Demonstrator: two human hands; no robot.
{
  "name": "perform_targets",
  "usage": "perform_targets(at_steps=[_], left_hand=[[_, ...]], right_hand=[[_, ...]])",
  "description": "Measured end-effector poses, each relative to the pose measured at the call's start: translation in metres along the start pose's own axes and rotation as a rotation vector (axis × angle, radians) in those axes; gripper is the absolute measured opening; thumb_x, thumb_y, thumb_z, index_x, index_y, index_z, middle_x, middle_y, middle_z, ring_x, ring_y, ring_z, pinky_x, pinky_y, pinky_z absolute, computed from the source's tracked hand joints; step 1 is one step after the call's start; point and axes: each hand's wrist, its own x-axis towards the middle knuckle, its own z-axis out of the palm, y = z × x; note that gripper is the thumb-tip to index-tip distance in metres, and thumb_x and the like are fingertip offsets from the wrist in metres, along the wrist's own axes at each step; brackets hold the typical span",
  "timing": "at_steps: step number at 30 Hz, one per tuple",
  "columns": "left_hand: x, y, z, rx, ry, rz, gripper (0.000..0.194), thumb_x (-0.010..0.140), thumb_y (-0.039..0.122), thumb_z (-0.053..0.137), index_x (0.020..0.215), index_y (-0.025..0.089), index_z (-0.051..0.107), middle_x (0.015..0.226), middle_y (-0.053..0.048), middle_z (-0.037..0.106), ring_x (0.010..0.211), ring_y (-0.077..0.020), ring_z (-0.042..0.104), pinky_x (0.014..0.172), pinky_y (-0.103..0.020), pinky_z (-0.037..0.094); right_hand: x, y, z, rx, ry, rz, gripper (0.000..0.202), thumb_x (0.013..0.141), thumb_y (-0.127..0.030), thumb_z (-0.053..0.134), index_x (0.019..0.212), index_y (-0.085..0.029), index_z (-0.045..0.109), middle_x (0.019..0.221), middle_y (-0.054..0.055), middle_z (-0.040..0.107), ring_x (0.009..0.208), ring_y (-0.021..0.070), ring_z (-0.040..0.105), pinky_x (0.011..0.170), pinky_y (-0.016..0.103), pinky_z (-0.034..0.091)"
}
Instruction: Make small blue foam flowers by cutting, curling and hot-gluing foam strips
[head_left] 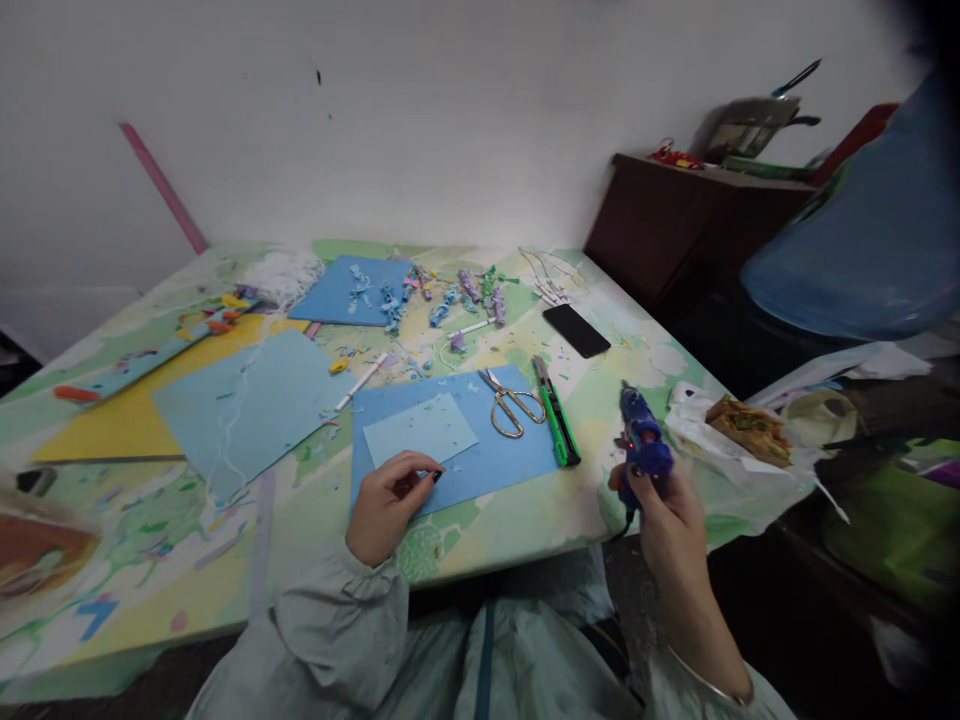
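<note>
My right hand (667, 515) grips a blue glue gun (641, 440) by its handle at the table's near right edge, nozzle pointing away from me. My left hand (390, 500) rests on a blue foam sheet (487, 455), its fingertips pinched on something small and dark at the lower edge of a pale blue rectangle (420, 428) lying on that sheet. Gold-handled scissors (514, 402) lie on the same sheet, and a green utility knife (556, 412) lies beside them.
A black phone (576, 330) lies farther back. More foam sheets, light blue (251, 405), yellow (120, 420) and blue (352, 290), plus several small foam scraps cover the patterned table (525, 520). Food on a white bag (750, 428) sits at right. A dark cabinet (675, 220) stands behind.
</note>
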Motion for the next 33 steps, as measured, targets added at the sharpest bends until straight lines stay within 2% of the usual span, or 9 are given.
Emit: perform_targets(at_steps=[2, 5, 8, 12, 16, 21, 25, 33], left_hand=[[-0.006, 0.008, -0.001, -0.004, 0.116, 0.057, 0.016, 0.08, 0.023, 0.049, 0.079, 0.019, 0.064, 0.087, -0.005, 0.064, 0.069, -0.0135, 0.057, 0.054, -0.022, 0.043], [-0.018, 0.021, -0.002, 0.125, 0.308, 0.215, 0.015, 0.08, 0.018, 0.051, 0.082, 0.02, 0.066, 0.088, -0.005, 0.066, 0.082, -0.0165, 0.061, 0.066, -0.024, 0.048], [-0.027, 0.025, -0.003, 0.249, 0.413, 0.435, 0.018, 0.077, 0.012, 0.055, 0.086, 0.022, 0.067, 0.088, -0.004, 0.069, 0.083, -0.0169, 0.064, 0.077, -0.027, 0.05], [-0.033, 0.019, -0.006, 0.333, 0.418, 0.653, 0.03, 0.074, 0.005, 0.059, 0.098, 0.021, 0.066, 0.095, -0.004, 0.069, 0.085, -0.0172, 0.065, 0.078, -0.027, 0.051], [-0.032, 0.018, -0.01, 0.367, 0.407, 0.735, 0.035, 0.071, 0.0, 0.062, 0.102, 0.017, 0.065, 0.096, -0.007, 0.069, 0.086, -0.0167, 0.064, 0.078, -0.027, 0.051], [-0.029, 0.024, -0.014, 0.413, 0.372, 0.796, 0.032, 0.071, 0.0, 0.062, 0.101, 0.012, 0.065, 0.095, -0.01, 0.069, 0.086, -0.0155, 0.064, 0.079, -0.024, 0.049], [-0.029, 0.024, -0.016, 0.44, 0.342, 0.845, 0.032, 0.071, 0.001, 0.063, 0.102, 0.01, 0.064, 0.096, -0.011, 0.069, 0.087, -0.0159, 0.064, 0.078, -0.024, 0.048], [-0.03, 0.024, -0.017, 0.441, 0.356, 0.851, 0.031, 0.072, 0.003, 0.063, 0.102, 0.012, 0.065, 0.096, -0.01, 0.069, 0.086, -0.0156, 0.064, 0.075, -0.022, 0.049]], right_hand=[[-0.021, -0.015, 0.009, 0.444, -0.146, 0.17, 0.031, 0.082, -0.045, 0.046, 0.097, -0.02, 0.056, 0.081, 0.008, 0.057, 0.052, 0.0125, 0.046, 0.047, 0.027, 0.038], [-0.048, -0.028, 0.023, 0.736, -0.395, 0.348, 0.031, 0.072, -0.047, 0.06, 0.084, -0.019, 0.06, 0.06, 0.002, 0.051, 0.038, 0.008, 0.036, 0.034, 0.022, 0.027], [-0.065, -0.03, 0.032, 0.77, -0.515, 0.41, 0.03, 0.073, -0.048, 0.059, 0.075, -0.017, 0.061, 0.058, 0.002, 0.053, 0.033, 0.0061, 0.035, 0.031, 0.021, 0.024], [-0.071, -0.033, 0.038, 0.666, -0.605, 0.365, 0.033, 0.074, -0.046, 0.059, 0.072, -0.013, 0.062, 0.042, -0.002, 0.045, 0.033, 0.007, 0.037, 0.033, 0.02, 0.024], [-0.071, -0.038, 0.042, 0.596, -0.586, 0.383, 0.034, 0.07, -0.045, 0.064, 0.069, -0.012, 0.063, 0.05, 0.001, 0.051, 0.039, 0.0073, 0.042, 0.037, 0.02, 0.03], [-0.074, -0.04, 0.043, 0.544, -0.542, 0.435, 0.035, 0.065, -0.046, 0.068, 0.067, -0.012, 0.061, 0.049, 0.0, 0.05, 0.04, 0.008, 0.043, 0.038, 0.02, 0.031], [-0.075, -0.036, 0.043, 0.554, -0.546, 0.46, 0.034, 0.066, -0.045, 0.068, 0.068, -0.012, 0.058, 0.048, -0.002, 0.048, 0.041, 0.0074, 0.041, 0.04, 0.02, 0.031], [-0.075, -0.037, 0.045, 0.574, -0.539, 0.421, 0.03, 0.068, -0.042, 0.067, 0.066, -0.014, 0.055, 0.049, -0.003, 0.046, 0.042, 0.0074, 0.04, 0.039, 0.02, 0.03]])
